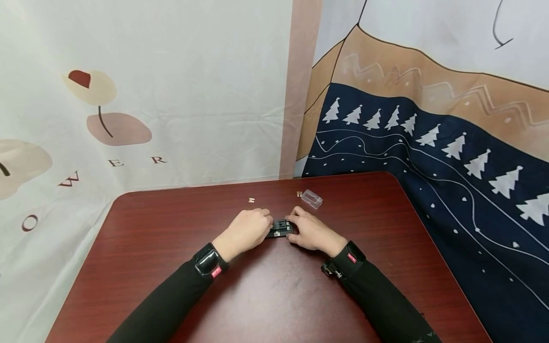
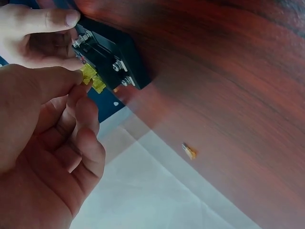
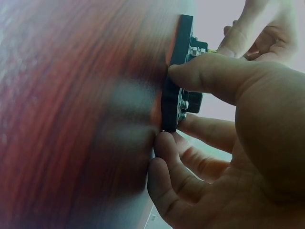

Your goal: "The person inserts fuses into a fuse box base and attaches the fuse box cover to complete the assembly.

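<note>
A black fuse block (image 1: 280, 233) with metal screw terminals lies on the table between both hands. My left hand (image 1: 248, 227) pinches a yellow blade fuse (image 2: 97, 85) between thumb and index finger, up against the block's raised middle in the left wrist view. How deep the fuse sits in the block cannot be told. My right hand (image 1: 314, 230) holds the block by its edges. In the right wrist view the thumb lies on one long side of the block (image 3: 182, 43), with fingers at its near end and far side. The hands partly cover the block.
The block rests on a dark red wooden table (image 1: 171, 209). Beyond the hands are a clear plastic case (image 1: 311, 199), a small fuse-like piece (image 1: 299, 194) beside it and another small piece (image 1: 251, 200) to the left. Printed cloths hang behind the table's far edge.
</note>
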The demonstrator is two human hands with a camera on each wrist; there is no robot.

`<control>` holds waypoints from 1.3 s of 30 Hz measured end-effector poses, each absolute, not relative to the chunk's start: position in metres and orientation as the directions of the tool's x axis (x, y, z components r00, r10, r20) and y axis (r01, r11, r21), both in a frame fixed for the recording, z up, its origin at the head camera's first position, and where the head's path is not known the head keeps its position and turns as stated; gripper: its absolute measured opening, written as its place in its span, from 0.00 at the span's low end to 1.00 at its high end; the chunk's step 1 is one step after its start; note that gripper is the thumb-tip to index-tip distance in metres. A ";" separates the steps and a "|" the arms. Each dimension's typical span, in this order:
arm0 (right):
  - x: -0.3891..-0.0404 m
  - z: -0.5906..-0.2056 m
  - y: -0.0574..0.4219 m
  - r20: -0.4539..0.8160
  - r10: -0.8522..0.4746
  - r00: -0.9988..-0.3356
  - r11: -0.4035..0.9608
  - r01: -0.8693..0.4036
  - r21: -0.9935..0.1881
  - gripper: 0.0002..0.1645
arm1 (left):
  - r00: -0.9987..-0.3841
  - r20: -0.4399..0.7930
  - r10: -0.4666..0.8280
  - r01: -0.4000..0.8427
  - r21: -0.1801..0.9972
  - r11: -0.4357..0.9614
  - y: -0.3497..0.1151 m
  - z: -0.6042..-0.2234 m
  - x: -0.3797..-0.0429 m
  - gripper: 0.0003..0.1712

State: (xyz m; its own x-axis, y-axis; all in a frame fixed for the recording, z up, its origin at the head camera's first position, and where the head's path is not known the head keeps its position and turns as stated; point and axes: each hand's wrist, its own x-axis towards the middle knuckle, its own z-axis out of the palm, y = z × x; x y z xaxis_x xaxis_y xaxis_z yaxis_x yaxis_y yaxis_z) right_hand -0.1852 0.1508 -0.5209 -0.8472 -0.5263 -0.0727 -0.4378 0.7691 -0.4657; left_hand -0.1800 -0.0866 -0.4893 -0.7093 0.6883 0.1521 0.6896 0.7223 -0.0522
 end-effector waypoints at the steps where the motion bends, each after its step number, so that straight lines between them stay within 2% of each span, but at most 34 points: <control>1: -0.185 -0.521 0.151 -0.075 -0.527 -0.847 0.770 -0.438 -0.464 0.30 | -0.709 0.153 0.688 0.690 -0.051 0.722 -0.087 -0.490 -0.180 0.08; 28: -0.184 -0.522 0.151 -0.063 -0.535 -0.842 0.765 -0.451 -0.460 0.31 | -0.722 0.158 0.674 0.678 -0.033 0.734 -0.086 -0.492 -0.177 0.08; 39: -0.186 -0.523 0.151 -0.060 -0.532 -0.845 0.770 -0.452 -0.451 0.31 | -0.702 0.200 0.683 0.690 -0.048 0.723 -0.086 -0.492 -0.175 0.08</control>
State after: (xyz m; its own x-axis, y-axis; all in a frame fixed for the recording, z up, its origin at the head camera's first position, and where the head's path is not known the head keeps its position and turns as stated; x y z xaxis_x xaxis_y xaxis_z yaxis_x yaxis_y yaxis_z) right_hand -0.1857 0.1514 -0.5235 -0.8449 -0.5316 -0.0601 -0.4523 0.7697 -0.4506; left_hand -0.1750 -0.0857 -0.4920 -0.7023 0.6833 0.1995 0.6896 0.7226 -0.0477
